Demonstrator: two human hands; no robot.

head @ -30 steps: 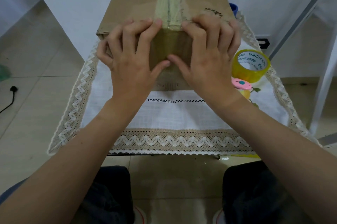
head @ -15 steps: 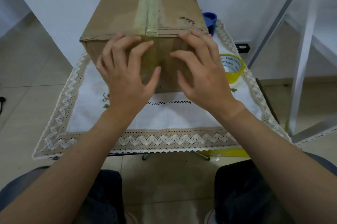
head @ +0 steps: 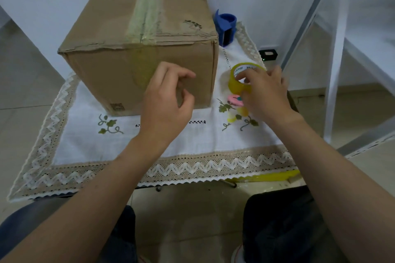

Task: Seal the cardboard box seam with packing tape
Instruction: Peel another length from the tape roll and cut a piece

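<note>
— Why is the cardboard box (head: 136, 33) standing square to the person on the embroidered tablecloth (head: 89, 134)?

— I'd say so the top seam runs straight away from them. A strip of packing tape (head: 146, 10) covers that seam and folds down over the near face.

— And the left hand (head: 168, 102)?

— It hovers in front of the box's near face, fingers loosely curled, gripping nothing; whether it brushes the cardboard I cannot tell.

— The roll?

— The yellow tape roll (head: 237, 79) sits just right of the box, near a blue tape dispenser (head: 226, 27) behind it. The right hand (head: 267, 95) is on the roll, fingertips hooked into its core, apparently taking hold. A pink object (head: 234, 100) lies just beside it.
</note>
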